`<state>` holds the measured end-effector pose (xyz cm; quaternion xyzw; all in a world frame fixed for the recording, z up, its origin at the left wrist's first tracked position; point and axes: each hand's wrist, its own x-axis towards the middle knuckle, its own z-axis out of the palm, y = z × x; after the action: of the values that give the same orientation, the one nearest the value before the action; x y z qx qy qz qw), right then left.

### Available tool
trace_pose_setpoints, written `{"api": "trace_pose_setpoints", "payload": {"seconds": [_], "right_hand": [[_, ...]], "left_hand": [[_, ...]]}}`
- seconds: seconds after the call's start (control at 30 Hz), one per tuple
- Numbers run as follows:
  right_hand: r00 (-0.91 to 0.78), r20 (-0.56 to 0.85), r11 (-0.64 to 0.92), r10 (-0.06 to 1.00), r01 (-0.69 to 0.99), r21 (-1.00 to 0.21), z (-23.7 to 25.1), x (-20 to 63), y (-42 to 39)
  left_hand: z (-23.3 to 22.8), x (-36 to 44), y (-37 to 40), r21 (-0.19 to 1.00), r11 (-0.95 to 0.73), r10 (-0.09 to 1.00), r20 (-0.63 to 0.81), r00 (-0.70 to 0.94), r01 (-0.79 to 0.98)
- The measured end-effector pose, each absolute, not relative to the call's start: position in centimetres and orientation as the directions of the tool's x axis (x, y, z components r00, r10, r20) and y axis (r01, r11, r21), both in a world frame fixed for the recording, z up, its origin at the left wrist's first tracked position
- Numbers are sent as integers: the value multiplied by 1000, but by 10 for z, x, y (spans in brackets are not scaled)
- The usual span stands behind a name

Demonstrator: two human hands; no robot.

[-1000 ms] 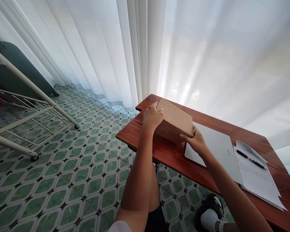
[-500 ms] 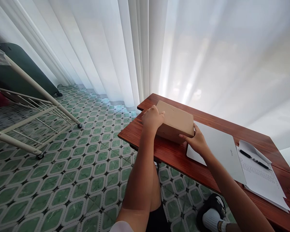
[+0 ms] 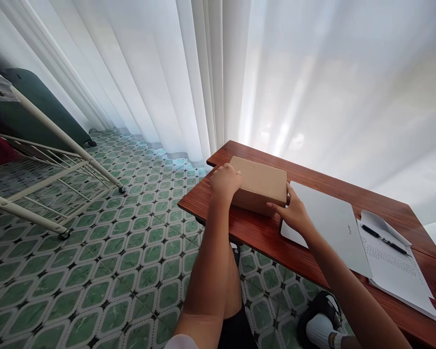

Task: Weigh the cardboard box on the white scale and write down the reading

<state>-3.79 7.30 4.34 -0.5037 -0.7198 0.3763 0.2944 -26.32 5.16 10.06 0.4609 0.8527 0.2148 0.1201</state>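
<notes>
A plain brown cardboard box [image 3: 260, 183] lies flat on the left end of a reddish wooden table [image 3: 254, 232]. My left hand [image 3: 224, 181] grips the box's left end, fingers curled over its top edge. My right hand [image 3: 292, 212] presses against the box's near right corner, thumb on the side face. The box's right edge sits next to a closed white laptop [image 3: 330, 223].
To the right of the laptop lie sheets of paper [image 3: 396, 271] with a black pen [image 3: 383, 239] on them. White curtains hang behind the table. A white metal rack [image 3: 51, 160] stands on the green tiled floor at left. My sandalled foot [image 3: 318, 322] shows under the table.
The box was tilted up on its near edge a second ago; it has come down and now lies flat on the table. Both hands stayed on it.
</notes>
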Motion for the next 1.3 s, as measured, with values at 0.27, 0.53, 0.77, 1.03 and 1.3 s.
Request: {"api": "trace_pose_setpoints", "payload": {"seconds": [0.27, 0.53, 0.77, 1.03, 1.3], "right_hand": [[-330, 36, 200, 943, 479, -855, 44, -40, 72], [-403, 32, 226, 915, 445, -867, 38, -34, 77], [-402, 99, 282, 910, 427, -859, 33, -14, 79], [-379, 205, 346, 902, 355, -868, 44, 32, 67], [-395, 287, 451, 873, 426, -784, 53, 79, 42]], "left_hand": [[97, -267, 51, 452, 493, 842, -31, -539, 744], [98, -256, 49, 489, 389, 832, 177, -526, 780], [104, -231, 53, 530, -52, 626, 677, -386, 847], [113, -188, 45, 297, -498, 422, 904, -71, 815], [104, -124, 38, -234, -676, 86, 917, 390, 699]]}}
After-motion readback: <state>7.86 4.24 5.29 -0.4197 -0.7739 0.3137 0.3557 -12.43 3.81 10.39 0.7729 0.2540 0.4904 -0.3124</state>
